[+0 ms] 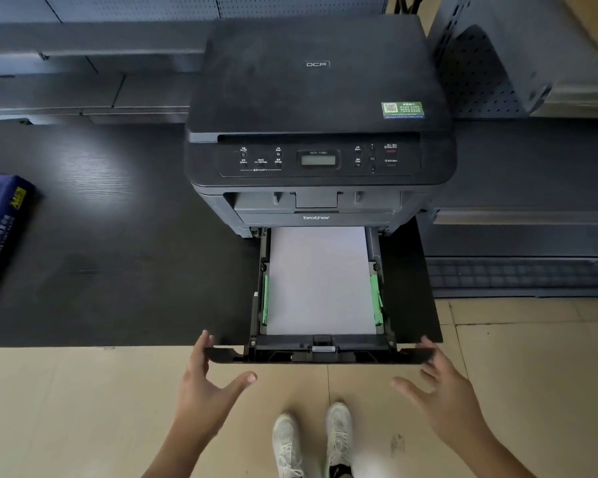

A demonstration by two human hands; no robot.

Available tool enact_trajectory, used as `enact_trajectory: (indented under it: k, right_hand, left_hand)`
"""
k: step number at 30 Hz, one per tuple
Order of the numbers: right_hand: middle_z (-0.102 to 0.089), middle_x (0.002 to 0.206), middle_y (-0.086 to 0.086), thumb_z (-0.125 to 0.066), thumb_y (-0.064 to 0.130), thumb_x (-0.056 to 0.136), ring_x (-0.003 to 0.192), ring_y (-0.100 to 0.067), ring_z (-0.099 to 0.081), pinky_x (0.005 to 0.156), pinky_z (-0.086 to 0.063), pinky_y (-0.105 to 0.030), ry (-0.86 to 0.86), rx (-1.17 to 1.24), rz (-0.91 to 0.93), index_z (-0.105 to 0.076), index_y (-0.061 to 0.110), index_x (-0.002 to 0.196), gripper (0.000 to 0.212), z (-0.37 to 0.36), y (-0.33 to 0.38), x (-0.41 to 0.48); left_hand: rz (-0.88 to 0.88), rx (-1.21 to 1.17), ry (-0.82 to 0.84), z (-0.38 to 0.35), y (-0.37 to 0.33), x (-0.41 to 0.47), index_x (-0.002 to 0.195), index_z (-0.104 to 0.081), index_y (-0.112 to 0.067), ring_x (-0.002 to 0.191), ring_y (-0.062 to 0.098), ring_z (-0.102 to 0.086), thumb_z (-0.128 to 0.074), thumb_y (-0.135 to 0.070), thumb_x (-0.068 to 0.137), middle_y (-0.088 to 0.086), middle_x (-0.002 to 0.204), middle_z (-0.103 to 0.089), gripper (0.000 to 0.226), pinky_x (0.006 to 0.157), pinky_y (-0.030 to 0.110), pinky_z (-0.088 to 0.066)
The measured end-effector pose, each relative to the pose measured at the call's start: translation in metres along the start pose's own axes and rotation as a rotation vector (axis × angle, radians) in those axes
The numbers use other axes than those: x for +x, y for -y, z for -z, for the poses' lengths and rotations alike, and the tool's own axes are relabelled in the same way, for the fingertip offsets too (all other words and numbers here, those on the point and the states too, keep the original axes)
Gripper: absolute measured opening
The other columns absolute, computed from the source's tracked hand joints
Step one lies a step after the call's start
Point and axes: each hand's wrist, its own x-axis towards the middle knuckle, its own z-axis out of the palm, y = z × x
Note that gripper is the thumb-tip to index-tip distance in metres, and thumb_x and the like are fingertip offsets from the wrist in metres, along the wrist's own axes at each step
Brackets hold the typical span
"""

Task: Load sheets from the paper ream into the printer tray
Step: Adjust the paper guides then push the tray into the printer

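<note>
A dark worktop (118, 236) carries a black printer (318, 132) at its right end and a blue paper ream (0, 232) lying flat at the far left, well apart from it.

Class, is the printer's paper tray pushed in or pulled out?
Pulled out. The paper tray juts forward from the printer past the table edge, with white sheets exposed between its green guides.

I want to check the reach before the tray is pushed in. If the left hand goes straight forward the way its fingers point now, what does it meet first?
Probably the left end of the black plastic printer tray front; the left hand fingers are already at it, though contact is unclear.
</note>
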Motion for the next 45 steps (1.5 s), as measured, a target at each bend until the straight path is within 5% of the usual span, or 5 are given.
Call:
enact_trajectory:
  k: [11, 23, 33, 37, 45]
  right_hand:
    - [-0.071, 0.123, 0.008, -0.08, 0.015, 0.079, 0.113, -0.008, -0.066, 0.101, -0.049, -0.022, -0.174, 0.156, 0.079, -0.07, 0.03, 0.109, 0.035, -0.011, 0.006, 0.017]
    - [-0.047, 0.061, 0.019, -0.069, 0.024, 0.088, 0.062, 0.014, -0.056, 0.063, -0.036, 0.007, -0.292, 0.003, 0.2, -0.045, 0.037, 0.07, 0.032, -0.005, 0.088, 0.119]
    - [-0.059, 0.076, 0.016, -0.067, 0.016, 0.088, 0.073, 0.005, -0.054, 0.064, -0.033, 0.01, -0.322, 0.086, 0.219, -0.063, 0.015, 0.094, 0.007, -0.004, 0.118, 0.19]
    - [-0.049, 0.063, 0.018, -0.069, 0.016, 0.087, 0.067, 0.001, -0.052, 0.065, -0.035, 0.008, -0.363, 0.082, 0.248, -0.049, 0.029, 0.074, 0.027, -0.006, 0.124, 0.198]
    - [-0.071, 0.114, -0.002, -0.066, 0.029, 0.091, 0.116, -0.021, -0.064, 0.09, -0.047, -0.019, -0.299, 0.026, 0.21, -0.058, 0.009, 0.128, 0.043, -0.006, 0.117, 0.192]
  left_hand:
    - [0.069, -0.232, -0.119, -0.018, -0.006, 0.014, 0.141, -0.046, -0.028, 0.123, 0.017, -0.059, -0.087, -0.006, 0.072, -0.013, 0.132, -0.058, 0.083, 0.102, 0.036, -0.044]
    - [-0.07, -0.171, -0.172, -0.029, -0.095, 0.117, 0.15, -0.038, -0.018, 0.119, 0.018, -0.06, -0.085, -0.022, 0.077, -0.002, 0.13, -0.06, 0.087, 0.098, 0.028, -0.042]
    - [-0.171, -0.143, -0.184, -0.045, -0.132, 0.178, 0.131, -0.046, -0.024, 0.078, 0.002, -0.061, -0.075, -0.019, 0.085, -0.004, 0.098, -0.068, 0.054, 0.07, 0.016, -0.042]
    - [-0.173, -0.188, -0.181, -0.045, -0.139, 0.182, 0.132, -0.046, -0.016, 0.092, 0.015, -0.064, -0.074, -0.018, 0.086, 0.0, 0.112, -0.069, 0.054, 0.085, 0.027, -0.044]
    - [-0.149, -0.21, -0.131, -0.037, -0.142, 0.167, 0.13, -0.052, -0.016, 0.114, 0.013, -0.063, -0.075, -0.017, 0.086, -0.006, 0.12, -0.067, 0.05, 0.1, 0.032, -0.047]
